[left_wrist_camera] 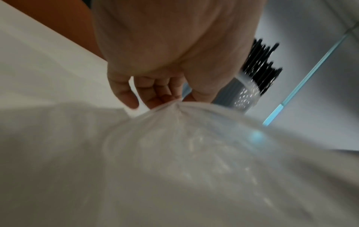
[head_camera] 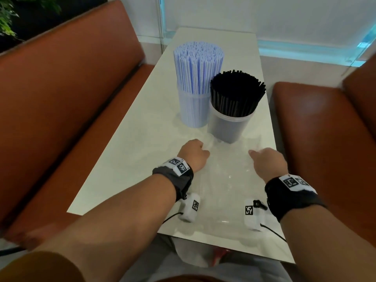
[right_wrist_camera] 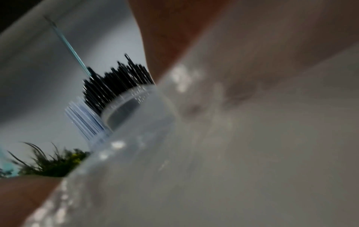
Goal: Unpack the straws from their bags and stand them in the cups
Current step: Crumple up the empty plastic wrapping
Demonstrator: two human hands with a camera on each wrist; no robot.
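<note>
Blue-and-white striped straws stand packed in a clear cup at mid-table. Black straws stand in a second clear cup just right of it. A crumpled clear bag, with no straws in it, lies on the white table in front of the cups. My left hand pinches the bag's far left corner, and the left wrist view shows the fingertips bunched on the plastic. My right hand curls onto the bag's far right part; plastic blurs its fingers.
Orange upholstered benches flank the table on the left and on the right. A glass partition and a pale wall stand behind the far end. A leafy plant is at the top left. The bag overhangs the table's near edge.
</note>
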